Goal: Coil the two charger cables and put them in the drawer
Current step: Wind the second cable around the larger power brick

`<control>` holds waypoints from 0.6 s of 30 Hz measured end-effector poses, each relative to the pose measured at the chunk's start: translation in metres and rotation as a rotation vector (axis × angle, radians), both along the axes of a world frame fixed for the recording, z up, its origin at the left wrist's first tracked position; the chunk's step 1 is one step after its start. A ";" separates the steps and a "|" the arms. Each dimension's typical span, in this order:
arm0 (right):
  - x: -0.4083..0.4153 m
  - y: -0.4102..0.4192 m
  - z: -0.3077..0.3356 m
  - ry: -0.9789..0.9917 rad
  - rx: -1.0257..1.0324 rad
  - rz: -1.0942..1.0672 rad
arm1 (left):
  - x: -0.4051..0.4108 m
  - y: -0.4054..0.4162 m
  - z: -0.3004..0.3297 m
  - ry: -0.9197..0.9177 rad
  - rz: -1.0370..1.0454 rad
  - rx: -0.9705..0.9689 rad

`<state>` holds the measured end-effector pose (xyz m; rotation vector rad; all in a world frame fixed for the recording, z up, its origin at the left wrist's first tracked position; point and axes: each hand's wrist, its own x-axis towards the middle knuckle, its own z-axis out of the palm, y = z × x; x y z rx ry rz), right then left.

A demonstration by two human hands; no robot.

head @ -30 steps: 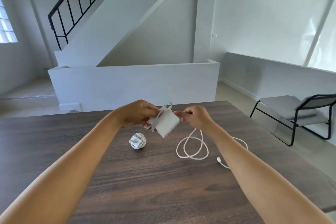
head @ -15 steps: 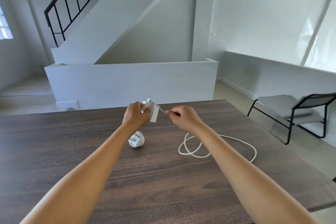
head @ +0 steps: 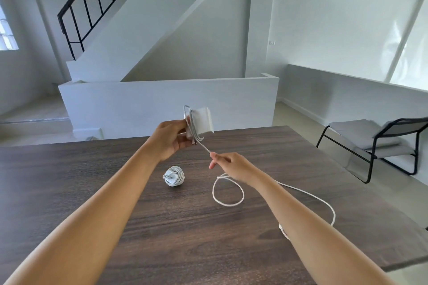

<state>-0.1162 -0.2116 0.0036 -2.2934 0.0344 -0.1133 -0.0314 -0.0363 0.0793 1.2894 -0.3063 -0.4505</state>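
Your left hand (head: 172,139) grips the white charger block (head: 203,122), fingers and thumb curled round its left side, and holds it raised above the far part of the table (head: 97,192). Several turns of white cable (head: 231,203) are wrapped round the block, and one loop stands out past its upper left corner.

Your right hand (head: 234,165) is below and to the right of the block, apart from it. Its thumb and forefinger pinch the cable and the other fingers are curled in. The stretch of cable between the block and this hand runs straight and taut, slanting down to the right.

From your right hand the loose cable drops to the table. It forms one closed loop near the middle of the table, just near of the hand, then sweeps out to the right in a wide arc and curves back toward your right forearm. Its end is hidden behind that forearm.

The second charger (head: 174,176) lies on the table below your left hand, left of the loose loop and apart from it. Its cable is already wound into a tight bundle around the plug.

No drawer shows in this view.

Beyond the table stand a low white wall (head: 162,102), a staircase with a black railing (head: 92,0), and at far right a black-framed chair (head: 379,143) with grey cushions.
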 end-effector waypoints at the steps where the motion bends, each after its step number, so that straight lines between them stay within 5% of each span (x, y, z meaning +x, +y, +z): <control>1: 0.002 -0.003 0.002 0.000 -0.011 -0.013 | 0.002 0.004 0.000 -0.016 -0.064 0.016; 6: 0.010 -0.024 0.020 -0.034 -0.119 -0.088 | 0.003 0.016 0.003 -0.187 -0.347 0.240; 10: 0.014 -0.037 0.044 -0.133 -0.261 -0.136 | 0.004 0.017 0.002 -0.395 -0.457 0.614; 18: 0.010 -0.026 0.057 -0.349 -0.431 -0.288 | 0.017 -0.005 -0.017 -0.864 0.020 1.119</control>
